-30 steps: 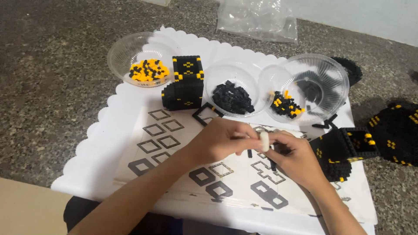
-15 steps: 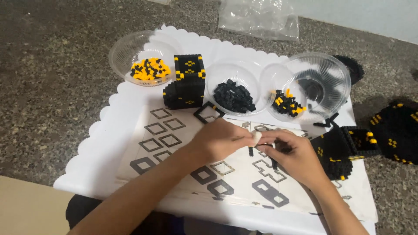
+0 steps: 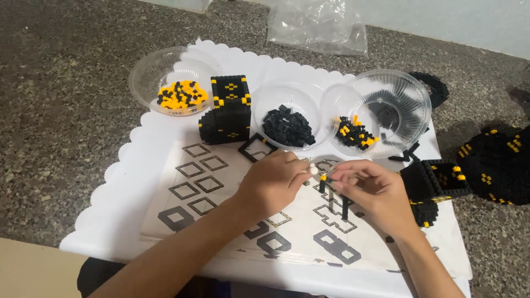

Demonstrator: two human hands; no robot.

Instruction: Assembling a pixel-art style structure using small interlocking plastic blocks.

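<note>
Beyond both hands (image 3: 326,185), a row of clear bowls (image 3: 287,121) and a black-and-yellow block tower (image 3: 227,110) bars forward reach. Right of the right hand (image 3: 375,193), a black built piece (image 3: 433,185) crowds the edge. Left of the left hand (image 3: 273,185), flat instruction sheet (image 3: 187,187) lies open.

Light is even and fairly bright, falling from above and slightly behind the viewer. The white scalloped tray (image 3: 138,182) is nearly blown out, its surface detail washed flat. Soft glare streaks the clear plastic bowls (image 3: 386,105) and the crumpled bag (image 3: 317,25). Shadows are faint and short beneath the left hand (image 3: 273,182) and right hand (image 3: 375,190). Fingertips are slightly motion-blurred. The speckled floor (image 3: 55,110) darkens toward the corners, and the whole picture looks soft.
</note>
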